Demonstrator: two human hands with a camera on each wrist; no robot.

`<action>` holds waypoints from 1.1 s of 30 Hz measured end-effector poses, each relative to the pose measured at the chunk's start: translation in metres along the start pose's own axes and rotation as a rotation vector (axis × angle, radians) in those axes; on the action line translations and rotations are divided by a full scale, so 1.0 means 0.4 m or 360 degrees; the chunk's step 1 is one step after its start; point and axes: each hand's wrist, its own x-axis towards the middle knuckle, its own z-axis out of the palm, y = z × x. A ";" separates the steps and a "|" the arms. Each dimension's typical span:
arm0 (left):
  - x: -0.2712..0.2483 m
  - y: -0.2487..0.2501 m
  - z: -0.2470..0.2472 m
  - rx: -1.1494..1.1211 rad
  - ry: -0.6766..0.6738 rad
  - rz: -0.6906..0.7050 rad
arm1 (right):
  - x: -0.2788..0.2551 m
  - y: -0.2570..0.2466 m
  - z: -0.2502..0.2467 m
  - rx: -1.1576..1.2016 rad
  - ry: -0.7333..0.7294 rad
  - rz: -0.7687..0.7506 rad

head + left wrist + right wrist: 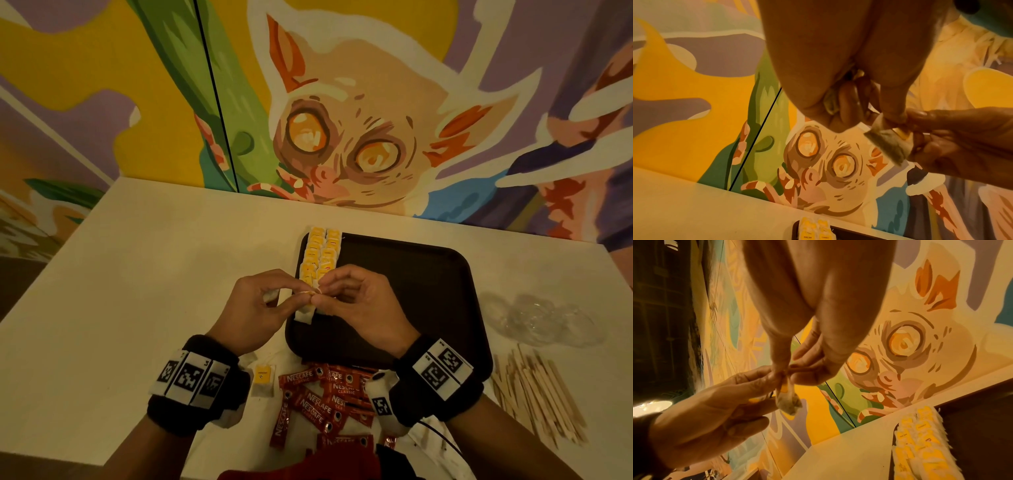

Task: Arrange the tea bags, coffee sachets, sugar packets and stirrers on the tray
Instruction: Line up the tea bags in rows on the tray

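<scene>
- from the head view: both hands are up over the near-left corner of the dark tray [411, 291]. the left hand [255, 308] and the right hand [356, 301] meet fingertip to fingertip, each pinching the same tea bag [306, 313], which hangs between them just above the tray's left rim. the left hand also has something pale tucked in its curled fingers.
- two rows of tea bags with yellow tags [320, 255] run along the tray's left edge; the rest of the tray floor, to the right, is bare.
- on the white table [137, 274], near the person, red coffee sachets [318, 397] lie in a heap touching the tray's near edge, with one lone tea bag [263, 380] just left of them. wooden stirrers [537, 394] lie off the tray's near-right corner, crumpled clear plastic [544, 318] beyond them.
- a painted wall [342, 120] closes off the table's far edge.
- left wrist view: the tea bag [888, 142] sags between thumb and fingers of both hands, well above the table.
- right wrist view: the same pinch; the bag [789, 402] dangles, with the rows of tagged bags [920, 443] below on the right.
</scene>
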 end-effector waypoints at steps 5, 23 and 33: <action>0.002 -0.007 -0.004 0.0049 0.0014 -0.0032 | -0.002 -0.006 0.003 0.0002 0.0109 -0.0119; -0.001 0.012 0.023 -0.0114 -0.0103 0.0034 | 0.036 -0.033 0.000 0.0092 0.0074 -0.0017; 0.003 0.012 0.018 0.0015 0.0052 0.0013 | 0.021 -0.030 -0.036 -0.0054 -0.0293 0.0105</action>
